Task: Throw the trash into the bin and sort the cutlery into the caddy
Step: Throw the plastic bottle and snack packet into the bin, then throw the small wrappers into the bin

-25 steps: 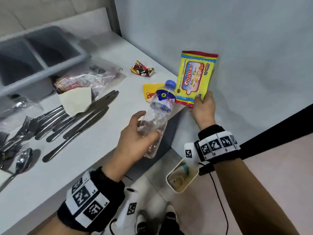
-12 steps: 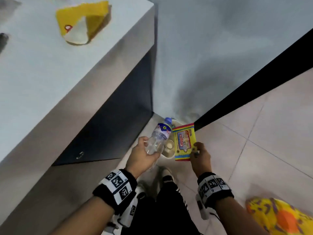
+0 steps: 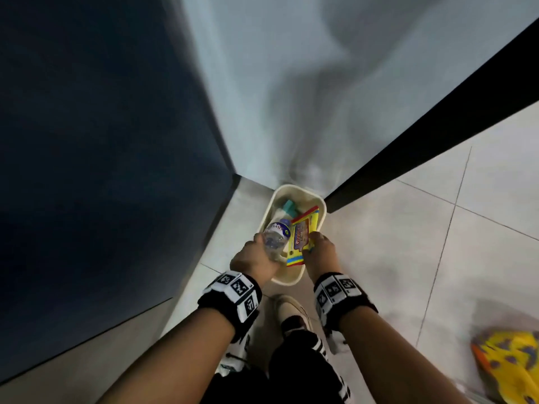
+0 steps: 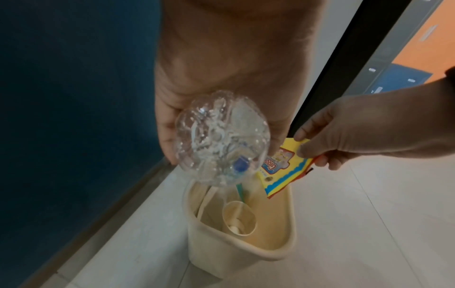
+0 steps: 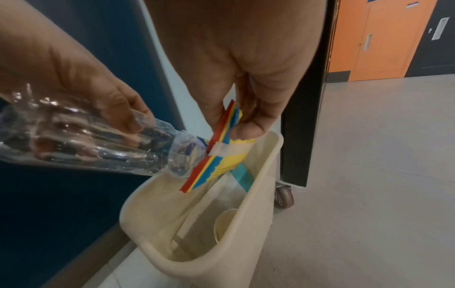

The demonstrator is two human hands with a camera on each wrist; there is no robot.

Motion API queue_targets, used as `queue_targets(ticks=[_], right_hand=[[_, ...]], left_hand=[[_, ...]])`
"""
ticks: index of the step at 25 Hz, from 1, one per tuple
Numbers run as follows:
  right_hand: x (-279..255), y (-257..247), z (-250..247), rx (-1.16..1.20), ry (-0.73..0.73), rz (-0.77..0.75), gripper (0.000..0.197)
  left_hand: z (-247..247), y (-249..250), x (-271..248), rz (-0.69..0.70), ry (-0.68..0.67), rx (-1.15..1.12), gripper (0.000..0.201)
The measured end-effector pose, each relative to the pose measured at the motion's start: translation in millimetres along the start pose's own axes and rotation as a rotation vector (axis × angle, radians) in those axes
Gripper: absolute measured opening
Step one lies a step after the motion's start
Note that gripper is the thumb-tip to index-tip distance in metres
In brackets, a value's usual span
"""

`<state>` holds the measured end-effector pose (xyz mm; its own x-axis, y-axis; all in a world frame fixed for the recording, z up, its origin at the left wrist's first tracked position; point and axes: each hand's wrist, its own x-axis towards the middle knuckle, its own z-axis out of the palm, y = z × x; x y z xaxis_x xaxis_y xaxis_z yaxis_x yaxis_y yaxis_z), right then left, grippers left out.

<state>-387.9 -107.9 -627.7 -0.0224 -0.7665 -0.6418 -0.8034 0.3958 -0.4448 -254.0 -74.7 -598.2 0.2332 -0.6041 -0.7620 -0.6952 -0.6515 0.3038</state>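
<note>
A cream bin (image 3: 291, 280) (image 4: 270, 255) (image 5: 197, 270) stands on the floor in the corner. My left hand (image 3: 256, 258) (image 4: 169, 124) (image 5: 98, 97) grips a clear plastic bottle (image 3: 275, 236) (image 4: 219, 144) (image 5: 98, 144), tilted cap-down over the bin's mouth. My right hand (image 3: 318, 252) (image 4: 344, 134) (image 5: 246, 109) pinches a yellow snack packet (image 3: 302, 239) (image 4: 283, 165) (image 5: 216, 155) by its edge, hanging just above the bin beside the bottle. Inside the bin lie a paper cup (image 4: 240, 218) (image 5: 225, 224) and a teal piece (image 3: 288, 207). No cutlery or caddy is in view.
The dark blue cabinet side (image 3: 102, 156) rises to the left, the grey wall (image 3: 291, 83) behind, a black panel (image 3: 423, 135) on a caster wheel (image 5: 284, 196) to the right. Pale floor tiles (image 3: 408, 243) spread right; a yellow patterned object (image 3: 510, 365) lies at the lower right. My shoes (image 3: 291, 313) stand near the bin.
The view dropped from the table top to the floor. Both hands carried the bottle and the packet down from beside the table to just over the bin.
</note>
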Motion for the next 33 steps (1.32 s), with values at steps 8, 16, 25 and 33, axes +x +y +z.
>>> queue_targets(ticks=[8, 16, 25, 33], right_hand=[[-18.0, 2.3, -16.9, 0.005, -0.061, 0.126, 0.042], [-187.7, -102.4, -144.6, 0.030, -0.095, -0.179, 0.033], [-309.4, -274.2, -268.7, 0.108, -0.049, -0.833, 0.019], [-332.6, -398.0, -261.9, -0.131, -0.034, -1.067, 0.030]], left_hand=[[-10.1, 2.3, -13.5, 0.133, -0.064, -0.089, 0.042], [-140.1, 51.1, -216.8, 0.107, 0.089, -0.460, 0.028], [-303.3, 86.9, -398.9, 0.236, 0.519, -0.645, 0.025], [-422.3, 12.9, -458.0, 0.093, 1.004, -0.574, 0.034]])
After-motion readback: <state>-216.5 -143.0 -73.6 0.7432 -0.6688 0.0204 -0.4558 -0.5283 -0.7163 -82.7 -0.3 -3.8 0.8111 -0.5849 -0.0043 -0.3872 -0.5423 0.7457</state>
